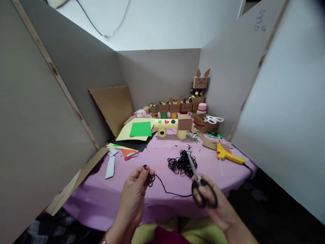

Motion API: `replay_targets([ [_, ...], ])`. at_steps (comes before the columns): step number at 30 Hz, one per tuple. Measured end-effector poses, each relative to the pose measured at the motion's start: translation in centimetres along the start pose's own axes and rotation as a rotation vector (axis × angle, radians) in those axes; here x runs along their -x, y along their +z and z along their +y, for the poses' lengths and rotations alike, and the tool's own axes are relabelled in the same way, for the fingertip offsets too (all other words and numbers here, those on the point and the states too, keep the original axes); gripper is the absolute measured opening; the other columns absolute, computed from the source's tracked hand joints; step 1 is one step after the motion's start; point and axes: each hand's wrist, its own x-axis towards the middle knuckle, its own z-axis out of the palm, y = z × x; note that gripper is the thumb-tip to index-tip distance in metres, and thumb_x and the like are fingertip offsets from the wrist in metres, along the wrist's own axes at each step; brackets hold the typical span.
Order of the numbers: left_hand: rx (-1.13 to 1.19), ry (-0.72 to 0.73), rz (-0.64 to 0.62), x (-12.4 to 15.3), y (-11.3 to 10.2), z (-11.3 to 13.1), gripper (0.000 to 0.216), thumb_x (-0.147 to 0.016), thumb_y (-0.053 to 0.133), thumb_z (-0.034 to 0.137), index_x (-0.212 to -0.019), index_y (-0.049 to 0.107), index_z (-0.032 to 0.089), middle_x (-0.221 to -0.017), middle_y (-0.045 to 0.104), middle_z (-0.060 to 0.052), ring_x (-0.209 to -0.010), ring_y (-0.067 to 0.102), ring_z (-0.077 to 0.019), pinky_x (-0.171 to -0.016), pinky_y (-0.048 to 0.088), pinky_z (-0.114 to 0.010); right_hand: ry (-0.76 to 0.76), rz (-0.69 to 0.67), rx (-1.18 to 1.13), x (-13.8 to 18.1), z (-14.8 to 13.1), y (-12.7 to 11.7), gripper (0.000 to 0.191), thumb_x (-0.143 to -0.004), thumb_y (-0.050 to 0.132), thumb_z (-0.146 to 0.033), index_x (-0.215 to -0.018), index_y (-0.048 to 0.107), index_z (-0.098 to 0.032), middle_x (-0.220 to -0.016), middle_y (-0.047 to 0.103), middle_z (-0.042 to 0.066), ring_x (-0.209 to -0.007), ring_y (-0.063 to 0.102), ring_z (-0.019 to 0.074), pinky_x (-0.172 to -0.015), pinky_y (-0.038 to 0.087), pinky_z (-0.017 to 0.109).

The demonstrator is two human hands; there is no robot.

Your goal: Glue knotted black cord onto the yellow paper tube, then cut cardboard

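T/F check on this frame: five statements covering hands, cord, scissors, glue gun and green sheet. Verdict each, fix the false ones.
1. The right hand holds the black scissors. True.
2. The left hand holds the green sheet. False: the left hand holds black cord; the green sheet lies on a pale yellow sheet.
3. The glue gun is yellow. True.
4. The white scissors are left of the green sheet. False: the white scissors are at the box, right of the green sheet.
5. The cord pile lies on the purple cloth. True.
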Motion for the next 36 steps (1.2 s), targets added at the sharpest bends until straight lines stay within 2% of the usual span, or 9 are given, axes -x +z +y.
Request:
replay_targets([
  [3,0.017,0.012,-0.013,0.2,0.1,0.1,0.021,-0.056,0.080,0.027,-0.066,0.066,0.016,-0.060,0.067,0.003,-0.060,0.058,-0.0065,-0.059,0.046,-0.015,0.123,-0.203,-0.058,1.8,1.9,2.3,0.046,-0.067,0.073,-0.038,-0.105,0.054,-0.020,-0.066,0.062,0.001,-0.055,0.051,0.0109,-0.054,0.035,0.022],
  [5,0.020,0.021,-0.015,0.2,0.1,0.1,0.020,-0.057,0.080,0.027,-0.067,0.066,0.016,-0.060,0.067,0.003,-0.060,0.058,-0.0064,-0.059,0.046,-0.014,0.197,-0.348,-0.118,2.4,2.5,3.2,0.049,-0.059,0.077,-0.035,-0.101,0.055,-0.021,-0.076,0.064,0.003,-0.067,0.057,0.0139,-0.062,0.038,0.024],
  [7,0.023,0.027,-0.016,0.2,0.1,0.0,0.021,-0.057,0.080,0.027,-0.067,0.066,0.016,-0.061,0.067,0.003,-0.061,0.059,-0.0064,-0.059,0.046,-0.014,0.279,-0.410,-0.135,2.6,2.7,3.8,0.044,-0.057,0.076,-0.032,-0.094,0.055,-0.020,-0.078,0.064,0.003,-0.070,0.059,0.0139,-0.062,0.038,0.023],
  [11,0.038,0.030,-0.025,0.3,0.2,-0.1,0.021,-0.057,0.080,0.027,-0.067,0.065,0.016,-0.061,0.066,0.004,-0.060,0.059,-0.0058,-0.059,0.046,-0.013,0.375,-0.395,-0.067,2.7,2.8,4.3,0.035,-0.061,0.069,-0.032,-0.089,0.054,-0.016,-0.066,0.062,0.001,-0.054,0.051,0.0081,-0.049,0.030,0.018],
  [17,0.047,0.005,-0.040,0.6,0.3,-0.1,0.021,-0.056,0.081,0.026,-0.066,0.065,0.016,-0.060,0.065,0.004,-0.059,0.058,-0.0056,-0.059,0.046,-0.013,0.409,-0.334,-0.106,2.4,3.2,4.6,0.043,-0.060,0.071,-0.036,-0.093,0.054,-0.014,-0.066,0.061,0.001,-0.051,0.051,0.0068,-0.047,0.031,0.017],
  [24,-0.015,-0.098,-0.090,0.7,-0.2,-0.7,0.022,-0.058,0.080,0.026,-0.065,0.062,0.015,-0.058,0.064,0.003,-0.051,0.051,-0.0048,-0.052,0.042,-0.014,0.305,-0.312,-0.175,1.9,3.3,4.1,0.044,-0.064,0.073,-0.037,-0.096,0.055,-0.013,-0.063,0.060,0.000,-0.045,0.051,0.0054,-0.042,0.030,0.015],
  [27,-0.009,-0.140,-0.104,0.8,-0.4,-1.0,0.022,-0.060,0.079,0.025,-0.069,0.061,0.015,-0.077,0.070,-0.001,-0.055,0.052,-0.0048,-0.053,0.042,-0.014,0.271,-0.336,-0.180,1.9,3.1,3.8,0.044,-0.066,0.073,-0.038,-0.097,0.055,-0.013,-0.063,0.059,0.000,-0.044,0.049,0.0041,-0.039,0.026,0.014],
  [31,-0.001,-0.231,-0.251,1.1,-0.5,-1.0,0.018,-0.068,0.074,0.024,-0.071,0.059,0.015,-0.102,0.069,-0.007,-0.058,0.055,-0.0053,-0.057,0.042,-0.017,0.263,-0.341,-0.171,2.0,2.6,3.8,0.044,-0.064,0.075,-0.039,-0.094,0.055,-0.013,-0.061,0.058,-0.001,-0.043,0.048,0.0034,-0.038,0.024,0.014],
  [36,-0.042,-0.345,-0.493,1.8,-0.7,-1.0,0.012,-0.073,0.069,0.023,-0.072,0.059,0.016,-0.088,0.070,-0.006,-0.063,0.060,-0.0110,-0.062,0.042,-0.022,0.252,-0.326,-0.183,2.1,2.5,3.7,0.045,-0.063,0.076,-0.039,-0.094,0.055,-0.014,-0.059,0.057,-0.002,-0.041,0.045,0.0029,-0.039,0.023,0.015],
])
